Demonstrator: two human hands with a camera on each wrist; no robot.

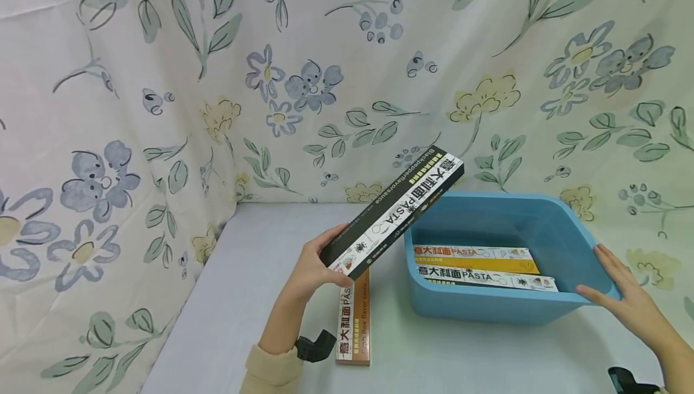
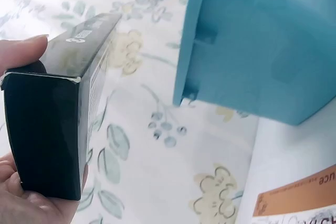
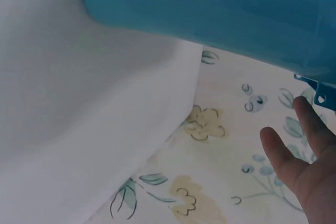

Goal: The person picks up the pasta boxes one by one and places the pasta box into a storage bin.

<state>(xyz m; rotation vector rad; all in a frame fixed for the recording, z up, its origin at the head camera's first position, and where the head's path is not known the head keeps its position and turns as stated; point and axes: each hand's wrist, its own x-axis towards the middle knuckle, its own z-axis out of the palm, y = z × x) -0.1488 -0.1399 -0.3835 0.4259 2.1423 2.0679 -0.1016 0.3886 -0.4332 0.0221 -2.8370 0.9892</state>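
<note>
My left hand (image 1: 314, 267) grips the lower end of a black and white pasta box (image 1: 398, 207), which tilts up to the right above the table. In the left wrist view, the box's dark end (image 2: 44, 135) faces the camera, with thumb and fingers on opposite sides. Its far end overlaps the left rim of a blue bin (image 1: 488, 306). Inside the bin lie a yellow and white pasta box (image 1: 477, 259) and another black and white pasta box (image 1: 488, 278). My right hand (image 1: 623, 291) is at the bin's right front corner, fingers extended along the rim.
An orange-brown and white pasta box (image 1: 361, 328) lies on the white table (image 1: 260, 249), partly hidden beneath the held box. Floral cloth (image 1: 325, 81) hangs behind the table and along its left side.
</note>
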